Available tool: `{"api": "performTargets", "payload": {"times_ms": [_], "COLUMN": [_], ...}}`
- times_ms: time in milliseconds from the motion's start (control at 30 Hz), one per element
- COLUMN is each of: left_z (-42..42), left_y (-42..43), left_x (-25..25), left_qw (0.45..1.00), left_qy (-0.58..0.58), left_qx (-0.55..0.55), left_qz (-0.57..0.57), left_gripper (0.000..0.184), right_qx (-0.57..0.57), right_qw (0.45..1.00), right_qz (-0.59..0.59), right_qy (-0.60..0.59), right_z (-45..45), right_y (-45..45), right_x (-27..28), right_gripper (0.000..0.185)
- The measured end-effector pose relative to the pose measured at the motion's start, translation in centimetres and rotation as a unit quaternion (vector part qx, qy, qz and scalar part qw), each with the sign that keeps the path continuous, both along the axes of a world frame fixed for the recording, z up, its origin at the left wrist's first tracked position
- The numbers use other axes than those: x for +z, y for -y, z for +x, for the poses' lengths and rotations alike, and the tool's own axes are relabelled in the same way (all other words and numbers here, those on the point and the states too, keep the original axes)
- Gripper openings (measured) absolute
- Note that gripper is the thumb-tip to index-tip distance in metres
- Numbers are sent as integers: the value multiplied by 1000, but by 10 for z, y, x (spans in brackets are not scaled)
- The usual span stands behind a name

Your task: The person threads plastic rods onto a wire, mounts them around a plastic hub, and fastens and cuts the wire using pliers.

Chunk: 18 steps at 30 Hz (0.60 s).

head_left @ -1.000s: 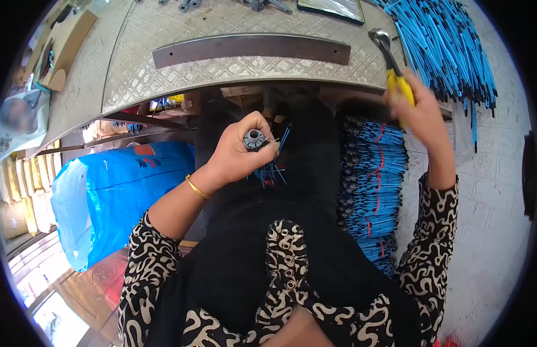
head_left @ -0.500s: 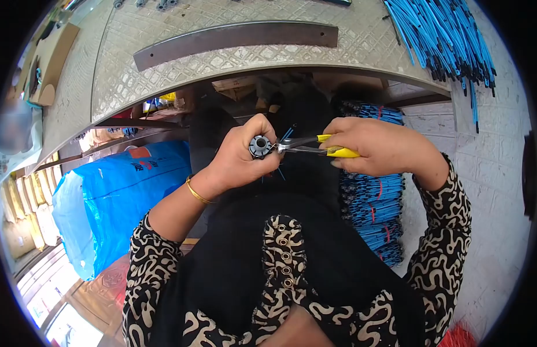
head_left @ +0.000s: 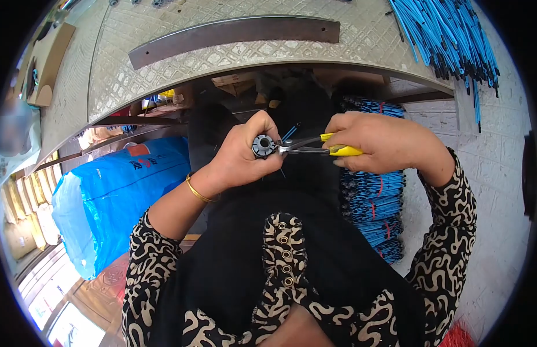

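Observation:
My left hand [head_left: 242, 149] is closed around a grey round hub [head_left: 264, 146] with a hole in its centre and slots round its rim. In my right hand [head_left: 384, 141] are pliers [head_left: 345, 151] with yellow handles. Their metal jaws meet the right side of the hub, by my left fingertips. Whether a wire sits between the jaws is too small to tell. Thin blue rods [head_left: 290, 132] show just behind my left hand, over my dark-clothed lap.
A curved dark metal bar [head_left: 236, 41] lies on the patterned table [head_left: 361, 58]. Black-tipped blue rods [head_left: 442, 34] overhang its right end. Bundled blue rods [head_left: 375, 191] are stacked below at the right. A blue bag [head_left: 126, 199] stands at the left.
My right hand has come in from the table's right edge with the pliers, whose jaws now meet the hub. The hub's face has turned slightly in my left hand, and the view has shifted.

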<state>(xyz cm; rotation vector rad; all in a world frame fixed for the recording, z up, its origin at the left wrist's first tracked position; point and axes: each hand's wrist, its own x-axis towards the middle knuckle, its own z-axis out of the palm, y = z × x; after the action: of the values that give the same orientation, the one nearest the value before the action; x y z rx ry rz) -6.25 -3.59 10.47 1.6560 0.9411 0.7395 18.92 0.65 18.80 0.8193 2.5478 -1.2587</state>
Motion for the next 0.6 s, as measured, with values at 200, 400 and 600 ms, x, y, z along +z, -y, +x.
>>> {"api": "performTargets", "payload": {"times_ms": [200, 400, 600], "left_z": [-2, -2, -2], "left_y": [-3, -3, -6], "left_x": [3, 0, 1], "left_qw": [996, 997, 996], "left_qy": [9, 9, 7], "left_qx": [-36, -36, -50], "left_qz": [-78, -61, -74], "left_gripper": [25, 25, 26], "right_qx": [-6, -5, -18], "right_qw": [998, 999, 999], "right_qz": [-52, -29, -42], "right_qy": [19, -16, 15], "right_z": [-2, 1, 1], "right_y": [-5, -2, -2], "right_x": [-1, -9, -1], "right_gripper": [26, 29, 36]}}
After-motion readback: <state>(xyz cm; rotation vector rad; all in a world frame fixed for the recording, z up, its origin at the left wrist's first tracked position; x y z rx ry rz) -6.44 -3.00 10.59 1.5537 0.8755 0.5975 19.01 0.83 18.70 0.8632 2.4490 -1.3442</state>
